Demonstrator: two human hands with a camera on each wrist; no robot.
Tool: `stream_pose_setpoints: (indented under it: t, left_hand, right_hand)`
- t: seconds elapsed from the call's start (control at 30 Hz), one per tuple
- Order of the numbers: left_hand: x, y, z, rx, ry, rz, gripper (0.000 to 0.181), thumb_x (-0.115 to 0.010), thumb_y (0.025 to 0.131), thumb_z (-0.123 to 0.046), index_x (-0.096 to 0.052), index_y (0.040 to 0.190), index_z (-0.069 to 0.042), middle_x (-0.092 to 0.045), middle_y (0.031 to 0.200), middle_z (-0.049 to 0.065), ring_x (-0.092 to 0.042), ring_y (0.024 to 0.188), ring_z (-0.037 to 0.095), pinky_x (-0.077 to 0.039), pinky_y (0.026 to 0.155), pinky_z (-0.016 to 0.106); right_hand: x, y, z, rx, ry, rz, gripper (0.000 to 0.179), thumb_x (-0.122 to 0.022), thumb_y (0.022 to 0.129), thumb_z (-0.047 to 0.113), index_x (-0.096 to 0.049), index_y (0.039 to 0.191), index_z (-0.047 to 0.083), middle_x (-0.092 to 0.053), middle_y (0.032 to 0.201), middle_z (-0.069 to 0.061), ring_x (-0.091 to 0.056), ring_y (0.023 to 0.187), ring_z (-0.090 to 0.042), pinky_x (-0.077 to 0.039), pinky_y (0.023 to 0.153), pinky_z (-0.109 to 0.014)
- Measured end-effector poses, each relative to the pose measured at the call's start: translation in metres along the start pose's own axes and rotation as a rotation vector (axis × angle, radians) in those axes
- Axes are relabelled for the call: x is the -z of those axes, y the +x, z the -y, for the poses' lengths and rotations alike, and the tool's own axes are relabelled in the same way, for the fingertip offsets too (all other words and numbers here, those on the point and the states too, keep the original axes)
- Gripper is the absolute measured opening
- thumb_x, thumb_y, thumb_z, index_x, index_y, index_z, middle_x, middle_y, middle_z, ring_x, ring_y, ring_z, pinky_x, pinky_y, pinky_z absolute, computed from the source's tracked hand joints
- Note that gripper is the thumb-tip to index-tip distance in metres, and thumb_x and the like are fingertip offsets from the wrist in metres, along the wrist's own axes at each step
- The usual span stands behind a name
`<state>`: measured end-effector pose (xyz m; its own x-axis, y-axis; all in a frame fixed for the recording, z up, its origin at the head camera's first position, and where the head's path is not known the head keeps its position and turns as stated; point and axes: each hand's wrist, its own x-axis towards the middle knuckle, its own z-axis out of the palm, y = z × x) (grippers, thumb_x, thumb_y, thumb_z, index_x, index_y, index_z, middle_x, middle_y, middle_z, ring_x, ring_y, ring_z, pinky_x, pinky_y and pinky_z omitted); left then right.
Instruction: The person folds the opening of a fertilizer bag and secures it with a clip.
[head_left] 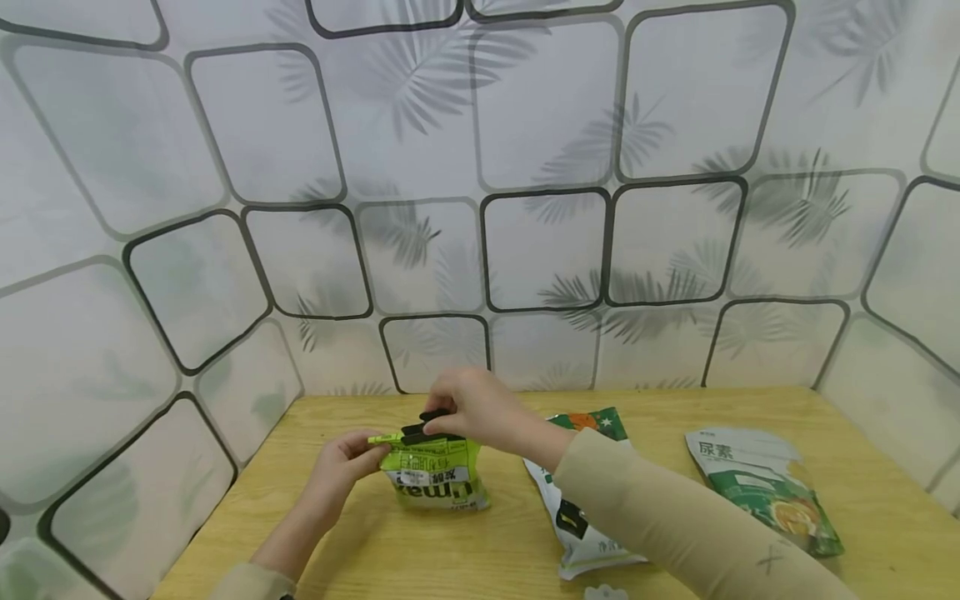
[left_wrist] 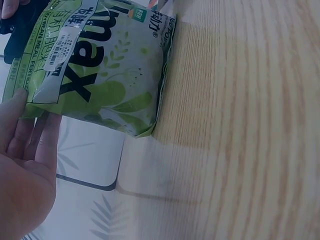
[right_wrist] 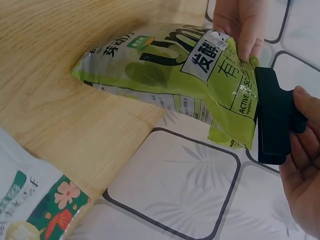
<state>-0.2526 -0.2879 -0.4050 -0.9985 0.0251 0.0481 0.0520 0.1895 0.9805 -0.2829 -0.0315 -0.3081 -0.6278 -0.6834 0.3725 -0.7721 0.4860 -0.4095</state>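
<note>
A green fertilizer bag stands on the table with its folded top edge uppermost. My left hand pinches one corner of that top edge between thumb and fingers, as the left wrist view also shows. My right hand grips a black bag clip by its handles. The clip's long bar lies along the bag's top edge, over its middle and far part. Whether the clip bites fully on the plastic cannot be told.
Right of the green bag lies a white and green bag, partly behind my right forearm. A grey and green pouch lies farther right. A small whitish scalloped object is at the front edge of view. Patterned fabric walls surround the wooden table.
</note>
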Motion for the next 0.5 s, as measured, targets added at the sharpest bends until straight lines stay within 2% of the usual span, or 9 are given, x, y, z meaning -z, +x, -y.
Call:
stream_pose_setpoints:
  t: [0.3,0.5]
  left_hand:
    - [-0.001,0.0,0.001,-0.013,0.0,-0.007,0.016,-0.067,0.103,-0.004,-0.076,0.116,0.001,-0.075,0.091,-0.016,-0.068,0.087,0.003,-0.06,0.086,0.022]
    - [-0.002,0.0,0.001,-0.018,0.001,-0.015,0.015,-0.066,0.103,-0.004,-0.076,0.113,-0.001,-0.075,0.09,-0.016,-0.068,0.085,0.002,-0.06,0.086,0.023]
  right_hand:
    - [0.001,0.003,0.007,0.062,-0.131,0.035,0.013,-0.085,0.093,0.025,-0.079,0.094,0.014,-0.073,0.088,0.001,-0.061,0.076,-0.009,-0.051,0.066,-0.019]
    - [0.002,0.007,0.012,0.092,-0.212,0.063,0.015,-0.084,0.093,0.028,-0.078,0.089,0.015,-0.069,0.086,0.002,-0.059,0.074,-0.008,-0.049,0.065,-0.02]
